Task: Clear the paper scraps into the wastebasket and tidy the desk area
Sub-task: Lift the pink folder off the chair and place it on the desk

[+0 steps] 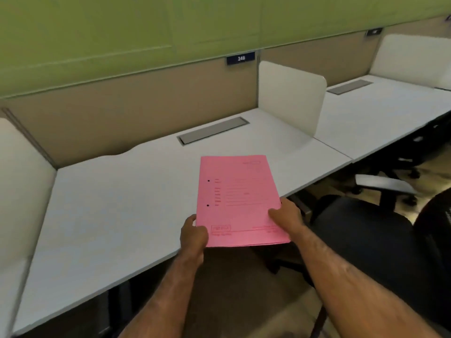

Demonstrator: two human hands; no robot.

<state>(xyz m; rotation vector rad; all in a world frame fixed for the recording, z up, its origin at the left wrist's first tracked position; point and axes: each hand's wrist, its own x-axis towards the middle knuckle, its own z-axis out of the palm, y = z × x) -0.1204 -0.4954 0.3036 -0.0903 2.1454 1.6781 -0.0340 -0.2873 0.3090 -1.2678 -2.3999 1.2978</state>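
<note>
Holding: one pink folder (238, 201), gripped by two hands at its near end.
Left hand (194, 236): clenched on the folder's near left corner, thumb on top, the other fingers under the cover.
Right hand (286, 217): grasping the folder's right edge near the bottom, thumb on the cover, the other fingers hidden beneath it.
Folder position: over the front edge of the table (117, 206); its far part is above the tabletop, its near end juts out past the edge over the floor. Whether it touches the surface cannot be told.
Folder details: one closed cover, printed red lines and text too blurred to read, two small dark holes along its left side.
Tables: two white ones in a row, the second (380, 111) to the right of the first.
Cable hatches: two grey ones, one (213, 130) set in the near table's back part, one (350, 87) in the far table.
Dividers: one white upright panel (291, 98) between the two tables, one (22, 181) at the left end, one (412, 57) at the far right.
Number plate: one dark plate (240, 58) reading 248 on the rear partition.
Chairs: one black seat (361, 237) just right of the arms, its grey armrest (383, 184) beyond it.
</note>
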